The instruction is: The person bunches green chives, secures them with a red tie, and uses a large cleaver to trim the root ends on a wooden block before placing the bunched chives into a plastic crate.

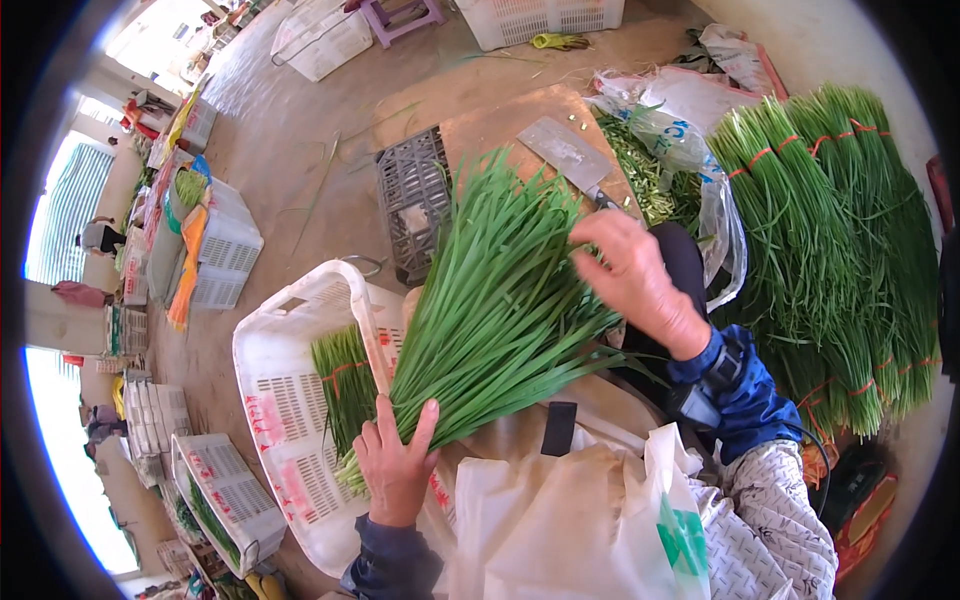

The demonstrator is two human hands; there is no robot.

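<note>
A loose bunch of green garlic chives [495,292] fans out before me, leaf tips pointing away from my body. My left hand [394,465] holds it near the pale stem ends, thumb and forefinger lying across it. At the right edge of the leaves is my right hand [634,274], blurred, its fingers curved and apart with nothing visible in them. Just beyond that hand a cleaver [566,154] lies on a wooden board [487,124]. To the left, a white plastic crate [262,390] holds chives tied with a red band [345,367], partly hidden by the crate's handle.
Banded chive bundles [817,247] are stacked at my right. A clear plastic bag [724,225] of trimmings stands beside the board. A black plastic crate [412,195] sits at the board's left. Farther off are white crates [322,37], a purple stool [401,19] and a yellow glove [559,42].
</note>
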